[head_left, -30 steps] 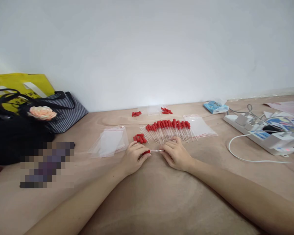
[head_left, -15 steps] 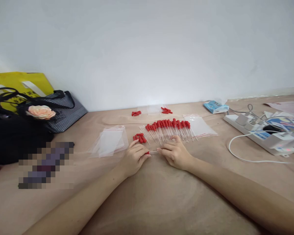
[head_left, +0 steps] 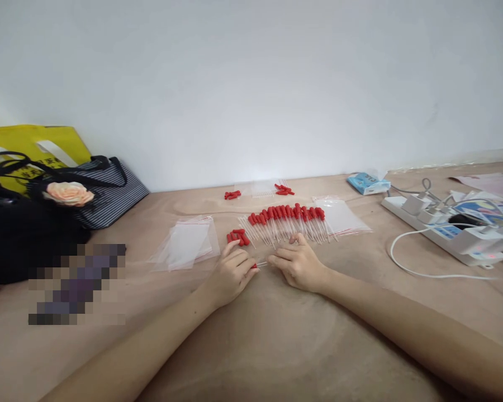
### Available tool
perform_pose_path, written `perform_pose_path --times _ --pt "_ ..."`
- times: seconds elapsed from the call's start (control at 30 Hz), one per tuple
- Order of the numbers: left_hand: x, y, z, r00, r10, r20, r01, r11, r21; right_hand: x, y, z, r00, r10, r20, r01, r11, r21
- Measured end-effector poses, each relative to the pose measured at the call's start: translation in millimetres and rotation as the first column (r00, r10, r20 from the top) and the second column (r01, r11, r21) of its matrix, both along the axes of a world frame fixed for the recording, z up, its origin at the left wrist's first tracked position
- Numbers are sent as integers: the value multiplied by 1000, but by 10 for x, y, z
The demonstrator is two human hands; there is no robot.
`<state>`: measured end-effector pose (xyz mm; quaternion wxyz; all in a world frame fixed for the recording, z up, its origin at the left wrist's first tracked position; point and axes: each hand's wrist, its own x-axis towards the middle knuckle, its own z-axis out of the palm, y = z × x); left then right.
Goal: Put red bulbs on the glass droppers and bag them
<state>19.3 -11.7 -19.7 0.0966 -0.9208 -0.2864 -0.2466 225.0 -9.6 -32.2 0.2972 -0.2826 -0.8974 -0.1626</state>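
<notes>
My left hand point(head_left: 233, 272) is closed on a small red rubber bulb point(head_left: 254, 266), pinched between thumb and fingers. From the bulb a thin clear dropper tube point(head_left: 262, 264) runs to my right hand point(head_left: 298, 263), whose fingers are closed on its other end. How deep the tube sits in the bulb is hidden. Just beyond my left hand lies a little heap of loose red bulbs point(head_left: 240, 237). Behind my right hand, several droppers point(head_left: 287, 215) with red bulbs are fanned out beside bare tubes point(head_left: 246, 226).
Clear zip bags lie left point(head_left: 188, 243) and right point(head_left: 343, 216). Farther back are more red bulbs point(head_left: 232, 195) and a clear bag of tubes point(head_left: 263, 188). A tissue pack point(head_left: 368, 183) and a cabled power strip point(head_left: 427, 223) stand right; a striped bag point(head_left: 113, 192) stands left.
Both hands keep their hold, with the bulb and tube a touch lower and tilted slightly more. My fingers have shifted a little; less of the tube shows between the hands.
</notes>
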Motion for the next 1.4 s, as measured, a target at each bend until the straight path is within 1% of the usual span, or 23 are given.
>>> perform_pose_path --times 0.1,0.3,0.4,0.5,0.6,0.7,0.8,0.9,0.97,1.03,1.1,1.17,1.2,1.27,1.3,1.33,1.4 --pt "12 -1 -5 1000 -6 6 6 1000 4 -39 -17 -24 999 0 -38 -2 1000 -30" --pt "29 -12 -14 1000 -26 1 26 1000 0 -122 -44 -77 993 37 -110 -48 994 -100" --pt "31 -2 -5 1000 -10 18 11 999 -47 -132 -41 -72 993 22 -117 -39 989 -144" --pt "8 26 6 996 33 79 -24 993 -114 -106 -23 -51 992 -4 -125 -23 977 -214" --pt "-30 58 12 990 67 123 -48 988 -148 -47 14 -38 991 -22 -134 -14 966 -259" --pt "-56 74 10 991 61 116 -44 989 -144 14 58 -43 994 -12 -108 -15 969 -246" --pt "-60 75 4 995 56 76 -45 989 -138 37 74 -41 1000 2 -30 -6 988 -153" --pt "-61 79 0 997 62 50 -53 986 -156 28 53 -19 999 -29 26 30 997 -67" --pt "-67 89 -4 993 99 64 -87 982 -168 31 48 -3 997 -69 17 70 995 -73" --pt "-76 102 -8 981 171 96 -152 973 -175 64 79 5 990 -131 -60 122 982 -146" --pt "-80 112 -14 963 244 117 -219 957 -189 132 158 8 952 -240 -189 187 948 -259" --pt "-77 115 -19 953 279 118 -252 946 -201 217 270 14 869 -396 -296 280 887 -366" --pt "-72 113 -21 952 283 114 -257 945 -203 257 330 20 814 -485 -320 343 846 -409" --pt "-59 107 -21 952 286 105 -262 944 -201 316 440 38 701 -642 -310 473 744 -472" --pt "-53 104 -21 951 293 102 -269 943 -198 331 487 48 654 -698 -290 527 696 -487" --pt "-48 103 -20 946 306 103 -283 939 -196 336 528 56 619 -738 -269 568 657 -495" --pt "-43 106 -21 927 356 119 -330 924 -191 324 594 66 580 -780 -236 618 610 -496"
